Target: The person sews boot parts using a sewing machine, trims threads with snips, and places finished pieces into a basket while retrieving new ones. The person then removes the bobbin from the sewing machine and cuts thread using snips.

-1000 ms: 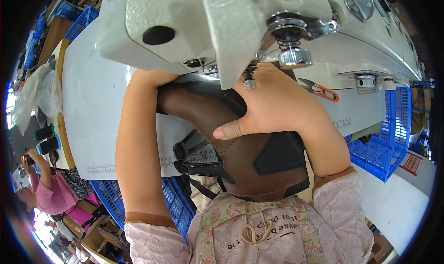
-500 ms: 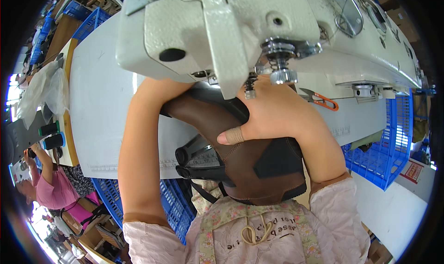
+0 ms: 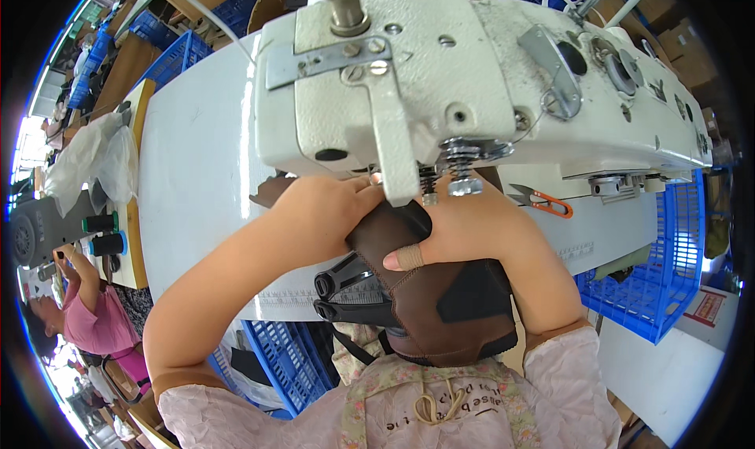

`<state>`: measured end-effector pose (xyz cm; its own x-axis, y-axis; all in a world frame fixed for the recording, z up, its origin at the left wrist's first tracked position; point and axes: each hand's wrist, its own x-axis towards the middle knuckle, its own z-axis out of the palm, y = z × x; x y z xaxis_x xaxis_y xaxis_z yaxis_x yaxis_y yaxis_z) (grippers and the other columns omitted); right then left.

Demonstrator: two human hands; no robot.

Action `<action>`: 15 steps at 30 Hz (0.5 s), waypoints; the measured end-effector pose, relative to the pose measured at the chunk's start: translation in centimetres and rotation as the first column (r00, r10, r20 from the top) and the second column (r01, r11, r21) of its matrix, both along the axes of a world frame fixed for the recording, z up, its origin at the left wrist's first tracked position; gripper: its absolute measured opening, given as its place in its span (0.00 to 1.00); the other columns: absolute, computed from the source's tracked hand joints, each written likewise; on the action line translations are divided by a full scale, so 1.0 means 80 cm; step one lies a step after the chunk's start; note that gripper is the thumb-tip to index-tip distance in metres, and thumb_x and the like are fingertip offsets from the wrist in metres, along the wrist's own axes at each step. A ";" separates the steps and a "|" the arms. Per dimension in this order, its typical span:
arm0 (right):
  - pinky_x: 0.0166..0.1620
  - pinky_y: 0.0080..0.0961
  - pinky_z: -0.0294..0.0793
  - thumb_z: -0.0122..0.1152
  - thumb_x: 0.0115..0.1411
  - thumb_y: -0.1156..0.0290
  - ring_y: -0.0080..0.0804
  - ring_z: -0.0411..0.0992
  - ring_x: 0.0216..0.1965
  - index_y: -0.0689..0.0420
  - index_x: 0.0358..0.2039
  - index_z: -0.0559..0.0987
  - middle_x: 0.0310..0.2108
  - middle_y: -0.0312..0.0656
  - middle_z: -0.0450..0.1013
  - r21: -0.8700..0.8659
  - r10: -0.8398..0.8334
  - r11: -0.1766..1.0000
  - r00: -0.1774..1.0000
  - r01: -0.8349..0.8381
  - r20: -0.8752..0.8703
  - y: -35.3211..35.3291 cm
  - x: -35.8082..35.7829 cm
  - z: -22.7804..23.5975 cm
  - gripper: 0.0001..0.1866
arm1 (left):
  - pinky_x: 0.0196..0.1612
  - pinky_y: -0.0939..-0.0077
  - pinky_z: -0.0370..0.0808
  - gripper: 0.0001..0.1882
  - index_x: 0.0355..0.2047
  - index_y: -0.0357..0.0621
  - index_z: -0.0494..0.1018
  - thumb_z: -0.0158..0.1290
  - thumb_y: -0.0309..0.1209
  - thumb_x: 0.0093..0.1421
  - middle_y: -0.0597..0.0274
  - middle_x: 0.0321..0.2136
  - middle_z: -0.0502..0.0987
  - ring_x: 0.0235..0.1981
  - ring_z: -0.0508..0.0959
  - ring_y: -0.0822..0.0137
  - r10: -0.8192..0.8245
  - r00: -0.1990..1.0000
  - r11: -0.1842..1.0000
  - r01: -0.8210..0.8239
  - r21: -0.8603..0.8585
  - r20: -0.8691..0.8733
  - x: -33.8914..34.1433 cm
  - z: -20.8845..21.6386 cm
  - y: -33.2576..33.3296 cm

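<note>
A brown and black stitched leather piece (image 3: 425, 303), shaped like a boot upper, lies under the head of a white sewing machine (image 3: 393, 95) and hangs over the table's near edge. My left hand (image 3: 326, 209) is curled over its far left part, close to the presser area, fingertips partly hidden. My right hand (image 3: 460, 225) grips its right side; the thumb, wrapped in a tan bandage (image 3: 410, 257), presses on top, and the other fingers are hidden behind the machine's parts. Black strap-like ends (image 3: 350, 292) stick out to the left of the piece.
Orange-handled thread snips (image 3: 546, 203) lie right of my right hand. A blue crate (image 3: 645, 268) stands at the right and another blue crate (image 3: 287, 362) below the table's near edge. At the far left, a person in pink (image 3: 102, 323) works near thread spools (image 3: 106, 243).
My left hand has come back from behind the machine head, its elbow swinging outward to the left. The view has shifted, showing more of the machine's top. My right hand keeps its hold.
</note>
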<state>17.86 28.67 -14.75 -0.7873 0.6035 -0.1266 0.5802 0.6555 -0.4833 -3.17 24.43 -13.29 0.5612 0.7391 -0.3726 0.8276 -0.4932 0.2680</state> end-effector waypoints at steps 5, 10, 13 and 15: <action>0.47 0.38 0.70 0.58 0.47 0.33 0.53 0.74 0.36 0.72 0.26 0.77 0.30 0.59 0.74 -0.065 0.004 0.998 0.992 -0.012 -0.128 0.007 0.011 -0.025 0.42 | 0.37 0.61 0.75 0.18 0.36 0.41 0.73 0.57 0.24 0.41 0.57 0.35 0.77 0.38 0.78 0.55 0.041 0.997 0.999 -0.041 -0.013 0.061 0.004 0.004 0.003; 0.43 0.43 0.74 0.52 0.60 0.51 0.48 0.76 0.38 0.51 0.48 0.75 0.40 0.50 0.75 -0.134 0.033 0.991 0.967 0.002 0.254 0.029 -0.002 -0.025 0.22 | 0.35 0.59 0.75 0.15 0.36 0.41 0.72 0.54 0.23 0.44 0.52 0.29 0.77 0.35 0.78 0.51 -0.048 0.995 0.998 0.046 0.035 0.087 -0.006 -0.013 0.008; 0.41 0.46 0.75 0.52 0.59 0.56 0.47 0.76 0.35 0.48 0.54 0.71 0.39 0.49 0.75 0.109 -0.115 0.990 0.958 0.089 0.264 0.033 -0.012 -0.025 0.23 | 0.35 0.58 0.75 0.16 0.38 0.40 0.71 0.54 0.23 0.46 0.50 0.27 0.77 0.34 0.79 0.50 -0.038 0.992 0.999 0.034 0.035 0.117 -0.007 -0.012 0.006; 0.41 0.45 0.75 0.52 0.58 0.55 0.48 0.76 0.34 0.48 0.53 0.72 0.38 0.50 0.76 0.244 -0.123 0.963 0.992 0.118 0.004 0.044 -0.011 -0.072 0.23 | 0.35 0.58 0.75 0.16 0.39 0.40 0.70 0.54 0.23 0.47 0.50 0.28 0.77 0.34 0.79 0.50 -0.049 0.993 0.998 0.046 0.035 0.110 -0.004 -0.014 0.008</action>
<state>17.00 32.19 -20.51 -0.7058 0.7080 0.0214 0.6694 0.6766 -0.3066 -3.50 25.08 -14.40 0.6324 0.7214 -0.2823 0.7691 -0.5413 0.3397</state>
